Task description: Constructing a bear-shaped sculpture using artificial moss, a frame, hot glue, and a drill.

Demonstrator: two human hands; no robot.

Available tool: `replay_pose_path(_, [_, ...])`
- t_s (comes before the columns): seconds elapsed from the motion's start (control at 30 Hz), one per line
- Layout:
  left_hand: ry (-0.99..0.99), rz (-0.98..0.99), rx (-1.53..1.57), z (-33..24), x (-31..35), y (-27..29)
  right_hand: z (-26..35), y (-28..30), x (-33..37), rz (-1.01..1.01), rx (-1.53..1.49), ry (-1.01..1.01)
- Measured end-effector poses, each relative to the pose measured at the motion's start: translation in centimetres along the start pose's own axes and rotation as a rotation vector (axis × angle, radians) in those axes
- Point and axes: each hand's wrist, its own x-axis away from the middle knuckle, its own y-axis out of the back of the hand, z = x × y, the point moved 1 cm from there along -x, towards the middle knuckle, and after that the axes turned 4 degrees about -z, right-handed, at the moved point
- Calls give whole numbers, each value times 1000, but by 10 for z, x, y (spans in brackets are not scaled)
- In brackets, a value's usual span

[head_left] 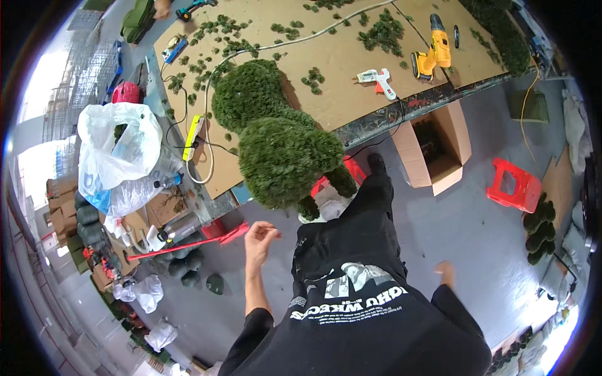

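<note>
My left hand point(259, 243) is raised beside my black shirt, fingers curled in toward the thumb. Whatever it may hold is too small to make out. Out to the right, low over the floor, my right hand point(445, 274) is smeared by motion and its fingers cannot be read. In front of me is a large figure covered in artificial green foliage point(285, 160), with rounded masses and short stubs pointing toward me. It leans against the table's near edge, its far part over the tabletop. Neither hand touches it.
The brown-topped table point(338, 94) carries scattered foliage sprigs, a white glue gun point(379, 83), a yellow drill point(434, 50) and a yellow power strip point(193, 136). An open cardboard box point(433, 147) and a red stool point(513, 186) stand right. White plastic bags point(119, 147) are left.
</note>
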Motion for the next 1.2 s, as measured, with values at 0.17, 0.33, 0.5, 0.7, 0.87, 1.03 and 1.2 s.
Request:
replay_pose_path(0.17, [-107,-312,94,45,-2,80,82,-64,100,-87,-1078,544])
replay_pose_path(0.33, [104,-602,-295,148,-27,94,221,143,-65,-267,-331,665])
replay_pose_path(0.5, [87,-593,64,138,-78,15,277,407,54,-362,-1250,1014])
replay_pose_path(0.7, [-281,-396,-259,187,-102,-64,400,432,219,-385,-1024,1839])
replay_pose_path(0.87, [-318,-422,-452,196,-112,-70,428,401,217,-354,-1137,1922])
replay_pose_path(1.03, [-338,-444,-646,197,-108,-59,454,389,160,14,-1639,2008])
replay_pose_path(1.2, [-522,-720,-95,121,-85,-75,464,350,157,225,-1663,1946])
